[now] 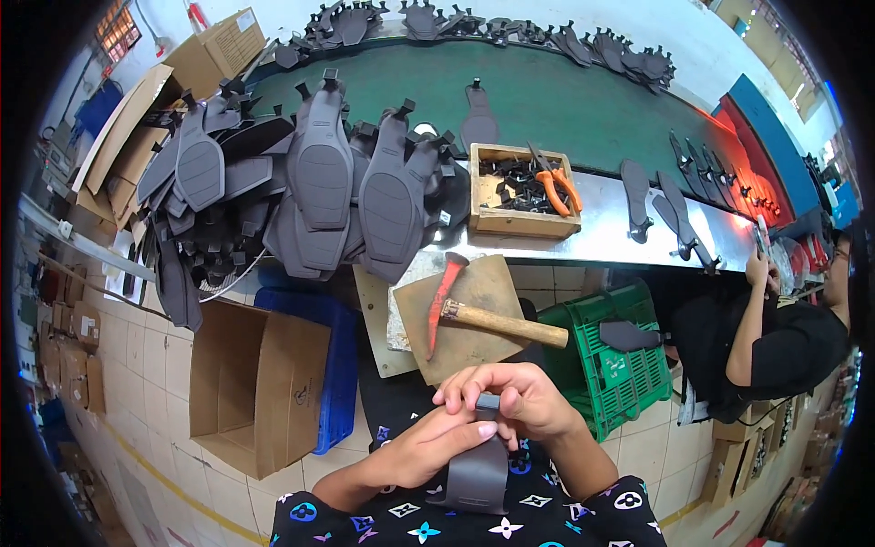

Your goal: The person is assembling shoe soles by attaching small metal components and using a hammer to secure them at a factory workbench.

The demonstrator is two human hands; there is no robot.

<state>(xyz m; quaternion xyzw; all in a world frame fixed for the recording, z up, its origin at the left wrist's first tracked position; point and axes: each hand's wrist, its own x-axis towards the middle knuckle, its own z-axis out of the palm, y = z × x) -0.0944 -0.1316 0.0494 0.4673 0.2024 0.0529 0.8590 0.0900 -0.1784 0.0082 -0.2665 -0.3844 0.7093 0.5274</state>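
Dark grey shoe sole [478,469] near, upright over lap | right hand [519,406] pinches its top tab, left hand [428,447] braces the side to steady it | red-headed hammer [465,314] just beyond on board [474,351], within reach.

hands [478,424] gripping dark sole [478,469]
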